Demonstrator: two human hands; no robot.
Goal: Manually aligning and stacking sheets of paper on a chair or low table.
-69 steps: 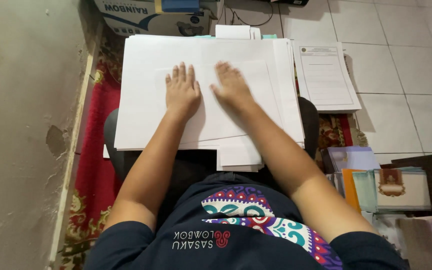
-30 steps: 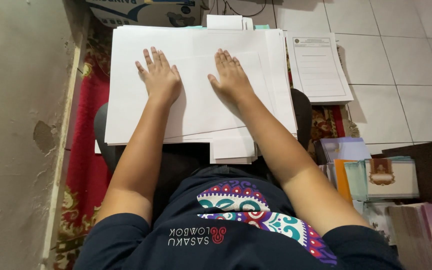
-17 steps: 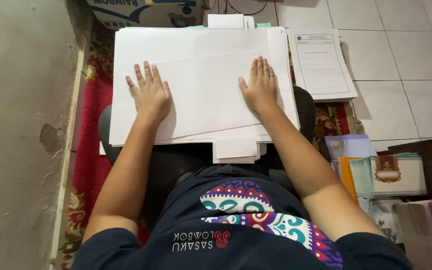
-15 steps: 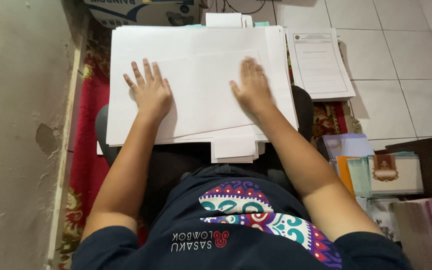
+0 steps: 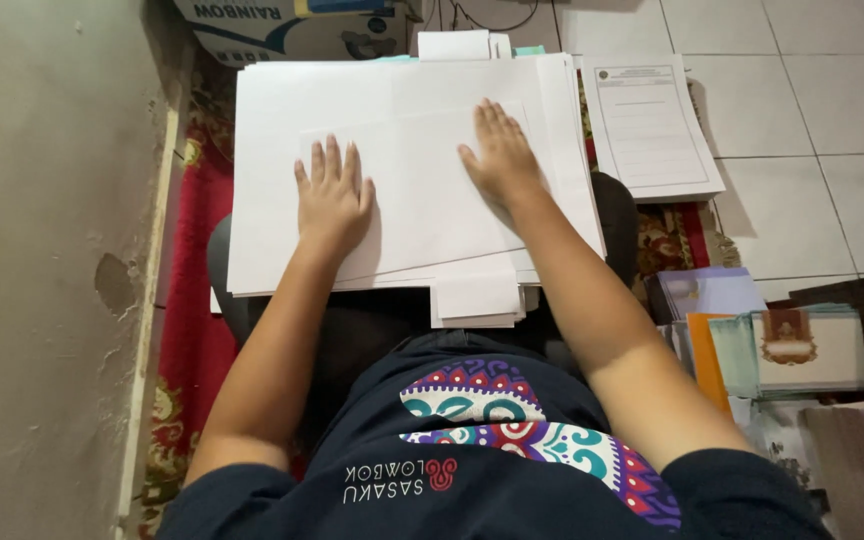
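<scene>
A big stack of white paper sheets (image 5: 422, 120) lies across my lap, over my dark trousers. My left hand (image 5: 333, 196) rests flat on the top sheet at the stack's left half, fingers slightly spread. My right hand (image 5: 498, 156) presses palm-down on the same top sheet, further up and to the right. Neither hand grips anything. Smaller white sheets (image 5: 477, 298) stick out under the stack's near edge.
A printed form (image 5: 650, 125) lies on the white floor tiles at the right. A cardboard box (image 5: 287, 22) stands beyond the stack. Coloured folders and certificates (image 5: 772, 345) are piled at the right. A grey wall (image 5: 42, 250) runs along the left, with a red patterned rug (image 5: 187, 330) beneath me.
Both hands slid over the top sheet: they spread outward to the stack's sides, then came back toward the middle. The view shifted slightly.
</scene>
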